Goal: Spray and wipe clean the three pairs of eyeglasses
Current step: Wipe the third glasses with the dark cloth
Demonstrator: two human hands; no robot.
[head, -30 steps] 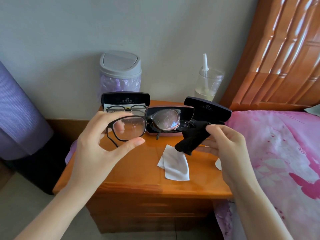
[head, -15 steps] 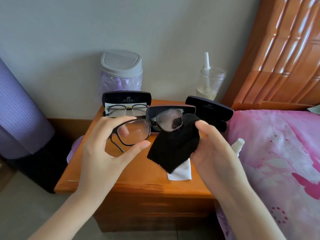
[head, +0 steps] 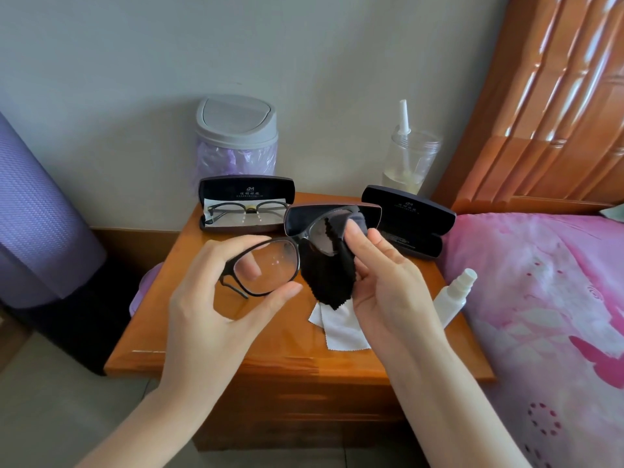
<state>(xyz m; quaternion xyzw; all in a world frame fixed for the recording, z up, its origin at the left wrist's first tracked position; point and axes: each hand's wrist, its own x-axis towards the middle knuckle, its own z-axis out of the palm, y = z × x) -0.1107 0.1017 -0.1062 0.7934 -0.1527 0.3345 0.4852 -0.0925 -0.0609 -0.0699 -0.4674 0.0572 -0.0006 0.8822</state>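
Observation:
My left hand point(head: 216, 298) holds black-framed eyeglasses point(head: 266, 265) above the nightstand, thumb under one lens rim and fingers over its top. My right hand point(head: 381, 282) pinches a black cleaning cloth point(head: 326, 282) around the other lens, thumb on the front. A second pair of thin-framed glasses point(head: 246, 211) lies in an open black case point(head: 246, 192) at the back left. A white spray bottle point(head: 454, 295) lies at the table's right edge, beside the bed. A white cloth point(head: 341, 325) lies on the tabletop under my right hand.
The wooden nightstand point(head: 287, 359) also carries two more open cases, one point(head: 405, 224) at the back right and one point(head: 371, 211) behind the held glasses. A lidded grey bin point(head: 236, 130) and a clear cup point(head: 410, 160) stand at the wall. Pink bedding point(head: 547, 298) lies right.
My right hand brought the black cloth from beside the glasses onto the lens and now pinches it around that lens. The left hand kept its hold on the frame.

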